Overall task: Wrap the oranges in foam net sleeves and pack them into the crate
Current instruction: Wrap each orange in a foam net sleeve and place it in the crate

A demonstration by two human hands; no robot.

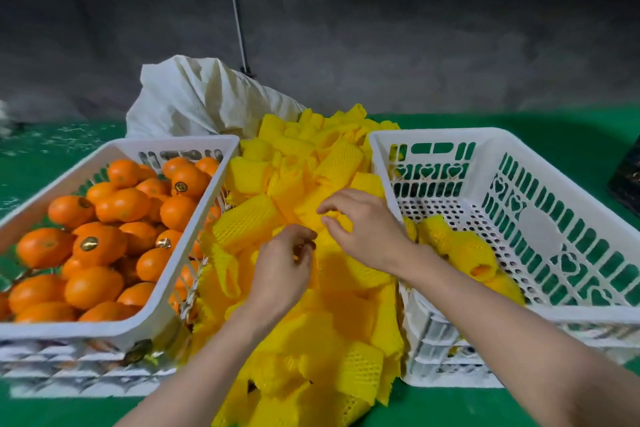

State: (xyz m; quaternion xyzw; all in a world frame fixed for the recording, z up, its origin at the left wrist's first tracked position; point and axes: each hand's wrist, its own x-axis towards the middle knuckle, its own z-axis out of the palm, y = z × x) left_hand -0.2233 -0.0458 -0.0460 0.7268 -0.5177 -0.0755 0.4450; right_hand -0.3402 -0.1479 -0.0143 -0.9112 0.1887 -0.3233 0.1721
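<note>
Hands in the foam net sleeves — mid-pile
Left hand and right hand pinch sleeves, fingers curled; oranges fill the left crate — wrapped oranges in the right crate.

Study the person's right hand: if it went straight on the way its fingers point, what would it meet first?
The right hand points left and slightly away, into the pile of yellow foam net sleeves. Its fingertips seem to touch a sleeve already, so the pile comes first; depth is hard to judge.
</note>
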